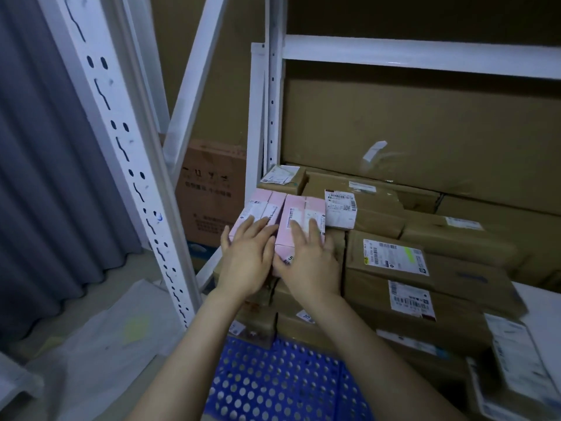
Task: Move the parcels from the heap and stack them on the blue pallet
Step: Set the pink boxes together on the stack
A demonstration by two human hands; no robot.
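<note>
Two pink parcels lie side by side on top of a stack of brown parcels (385,278) on the blue pallet (273,381). My left hand (247,256) rests flat with straight fingers on the left pink parcel (261,205). My right hand (309,262) lies flat on the right pink parcel (300,214), fingers spread over its label. Neither hand curls round a parcel. The brown parcels carry white shipping labels and are stacked several layers high.
A white metal rack upright (130,165) stands close on the left, with another rack frame (273,95) behind the stack. A large cardboard box (212,192) sits behind the rack. A grey curtain (45,177) hangs at far left. White plastic sheeting (100,344) covers the floor.
</note>
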